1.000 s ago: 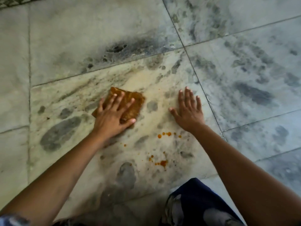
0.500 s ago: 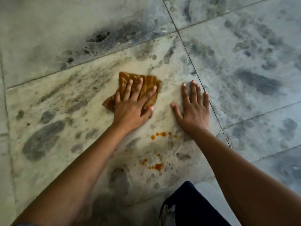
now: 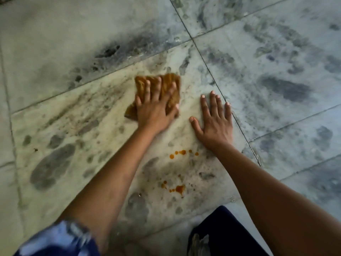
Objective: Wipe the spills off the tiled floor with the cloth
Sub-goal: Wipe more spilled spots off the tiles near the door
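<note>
A brown-orange cloth (image 3: 166,81) lies flat on a pale marble floor tile (image 3: 92,117). My left hand (image 3: 156,106) presses on it with fingers spread straight. My right hand (image 3: 215,120) rests flat on the same tile just to the right, fingers straight, holding nothing. Orange spill drops (image 3: 182,152) sit on the tile below both hands. A second cluster of orange spill (image 3: 176,188) lies nearer to me.
Grey-mottled tiles (image 3: 276,80) with dark grout lines surround the pale one. My knee in dark fabric (image 3: 223,233) is at the bottom edge, and a blue patterned sleeve (image 3: 60,239) is at the bottom left.
My left hand has slid the cloth to the right, closer to my right hand. My right hand has stayed planted on the tile. The orange drops are unchanged.
</note>
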Motion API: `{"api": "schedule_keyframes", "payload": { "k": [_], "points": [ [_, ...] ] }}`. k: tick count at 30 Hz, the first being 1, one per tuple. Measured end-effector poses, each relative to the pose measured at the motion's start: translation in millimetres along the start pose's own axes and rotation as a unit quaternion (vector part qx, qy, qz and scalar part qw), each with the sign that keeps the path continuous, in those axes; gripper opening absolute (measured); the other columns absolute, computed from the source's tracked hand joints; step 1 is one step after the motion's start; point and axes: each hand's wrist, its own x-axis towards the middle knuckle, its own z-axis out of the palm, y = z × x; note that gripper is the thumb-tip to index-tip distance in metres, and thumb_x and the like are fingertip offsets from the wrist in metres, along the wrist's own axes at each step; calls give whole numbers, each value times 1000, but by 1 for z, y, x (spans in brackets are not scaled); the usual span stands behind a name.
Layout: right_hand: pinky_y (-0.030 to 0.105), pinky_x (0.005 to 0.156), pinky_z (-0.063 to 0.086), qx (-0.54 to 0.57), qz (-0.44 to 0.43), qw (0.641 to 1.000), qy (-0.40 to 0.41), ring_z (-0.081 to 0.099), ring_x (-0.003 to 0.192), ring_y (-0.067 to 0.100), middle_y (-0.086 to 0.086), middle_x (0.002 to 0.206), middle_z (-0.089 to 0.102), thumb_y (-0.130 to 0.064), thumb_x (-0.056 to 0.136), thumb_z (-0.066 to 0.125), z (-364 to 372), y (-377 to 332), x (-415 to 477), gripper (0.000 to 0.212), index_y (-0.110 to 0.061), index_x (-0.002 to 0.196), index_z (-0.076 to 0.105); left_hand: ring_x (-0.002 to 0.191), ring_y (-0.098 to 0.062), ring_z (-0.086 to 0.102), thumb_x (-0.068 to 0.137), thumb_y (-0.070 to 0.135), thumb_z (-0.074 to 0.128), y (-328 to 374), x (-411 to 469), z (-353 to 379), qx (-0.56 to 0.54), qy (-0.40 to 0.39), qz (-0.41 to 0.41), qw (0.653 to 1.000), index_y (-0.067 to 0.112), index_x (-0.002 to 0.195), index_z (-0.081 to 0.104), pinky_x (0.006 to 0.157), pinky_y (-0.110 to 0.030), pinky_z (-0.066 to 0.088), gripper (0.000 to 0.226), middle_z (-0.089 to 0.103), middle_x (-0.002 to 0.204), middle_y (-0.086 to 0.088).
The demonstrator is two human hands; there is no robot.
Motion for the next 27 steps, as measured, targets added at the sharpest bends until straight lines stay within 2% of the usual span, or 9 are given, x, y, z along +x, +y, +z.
{"api": "schedule_keyframes", "payload": {
  "k": [3, 6, 10, 13, 15, 18, 20, 24, 27],
  "points": [
    [41, 117, -9, 1, -4, 1000, -5, -5, 146, 20, 8, 159, -3, -61, 90, 17, 1, 0, 0, 74, -21, 151, 3, 145, -28, 13, 89, 58, 27, -15, -81, 13, 22, 33, 86, 996, 45, 146, 15, 108, -56, 22, 60, 15, 159, 3],
    [41, 117, -8, 5, -2, 1000, 1, -5, 146, 20, 9, 159, -2, -60, 91, 19, 3, 0, 0, 74, -20, 151, 4, 142, -30, 25, 87, 57, 28, -35, -90, 12, 30, 12, 99, 995, 42, 145, 25, 104, -59, 28, 60, 29, 155, 1],
    [42, 117, -5, 8, 1, 1000, 11, -3, 146, 21, 10, 158, 0, -59, 91, 19, 2, 0, -1, 73, -19, 151, 6, 146, -27, 11, 91, 56, 34, -20, -1, -10, 32, 10, 32, 999, 44, 146, 18, 110, -54, 20, 59, 16, 159, 4],
    [42, 117, -6, 8, -2, 1000, 9, -3, 146, 21, 10, 158, -1, -60, 90, 18, 2, -1, -1, 74, -20, 151, 5, 146, -27, 9, 92, 54, 35, -5, 38, -22, 17, 5, -4, 1000, 42, 147, 19, 112, -54, 17, 58, 15, 159, 3],
    [41, 117, -6, 9, 2, 1000, 11, -2, 146, 21, 10, 159, 1, -60, 90, 18, 1, -1, -1, 74, -20, 151, 6, 146, -26, 10, 93, 51, 33, 1, 13, -16, 18, 4, 22, 1000, 41, 147, 18, 113, -54, 15, 57, 16, 159, 2],
    [39, 116, -9, 3, -2, 1000, 7, -3, 146, 20, 9, 159, 0, -61, 89, 15, 2, 0, -1, 75, -20, 151, 5, 143, -27, 22, 89, 49, 28, -1, -64, -1, 25, 17, 108, 994, 39, 146, 26, 108, -54, 24, 58, 29, 154, 0],
    [39, 116, -10, 5, -3, 1000, 9, -4, 146, 20, 9, 159, 0, -62, 89, 13, 3, 0, -2, 76, -20, 151, 4, 142, -26, 26, 86, 50, 25, -10, -80, 0, 37, -1, 128, 991, 38, 146, 28, 105, -54, 26, 61, 32, 153, 1],
    [39, 116, -10, 2, 2, 1000, 3, -5, 146, 20, 9, 159, -2, -60, 91, 17, 2, -1, -2, 73, -20, 151, 3, 145, -26, 17, 92, 47, 31, -6, -19, -14, 54, -9, 97, 994, 39, 148, 20, 108, -52, 20, 57, 23, 157, 3],
    [39, 117, -11, 13, -5, 1000, -18, -10, 145, 19, 7, 158, -7, -56, 95, 21, -3, 0, -1, 70, -20, 150, 0, 144, -28, 18, 94, 42, 36, 7, 24, -28, 33, -16, 62, 997, 36, 147, 21, 109, -54, 24, 55, 24, 157, 0]
  ]
}}
